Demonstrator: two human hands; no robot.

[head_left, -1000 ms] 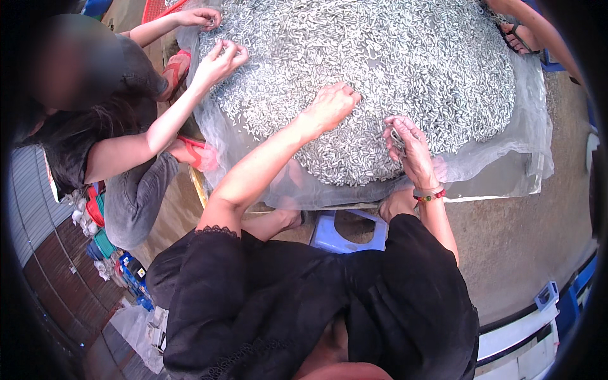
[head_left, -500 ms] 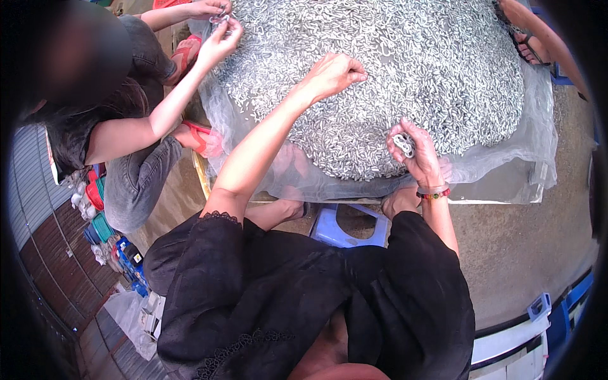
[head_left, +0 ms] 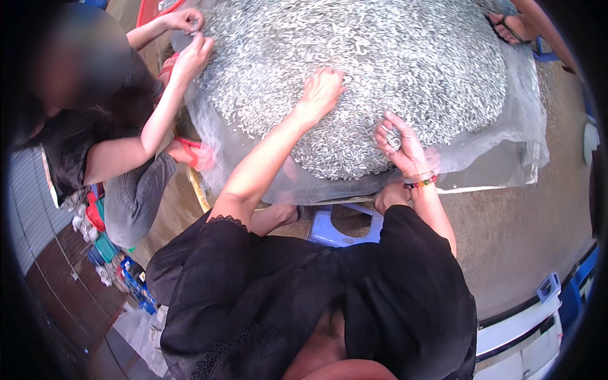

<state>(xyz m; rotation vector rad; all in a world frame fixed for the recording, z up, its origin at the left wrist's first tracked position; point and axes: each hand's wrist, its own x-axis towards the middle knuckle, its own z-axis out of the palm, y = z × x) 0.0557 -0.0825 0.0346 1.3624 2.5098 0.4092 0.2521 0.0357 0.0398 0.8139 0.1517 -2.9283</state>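
Observation:
A broad heap of small grey-white curved pieces (head_left: 405,76), some looking like hooks or S-shaped links, is spread over the low platform before me. My left hand (head_left: 323,94) is down at the middle of the heap, back of the hand up and fingers curled. Whatever those fingertips pinch is hidden beneath them. Over the heap's near right edge, my right hand (head_left: 405,149) is turned palm up, with its fingers closed round several curved pieces (head_left: 393,138). Beaded bracelets circle that wrist.
Translucent sheeting (head_left: 468,164) lies under the heap. A blue plastic stool (head_left: 339,231) is near my feet. At left, a co-worker's hands (head_left: 195,44) handle small pieces beside a red basket (head_left: 155,9). Another person's sandaled foot (head_left: 512,28) is at far right.
My left hand has lowered into the heap, its fingers now pointing down. The right hand stays near the same spot, still holding pieces. The whole view has shifted slightly.

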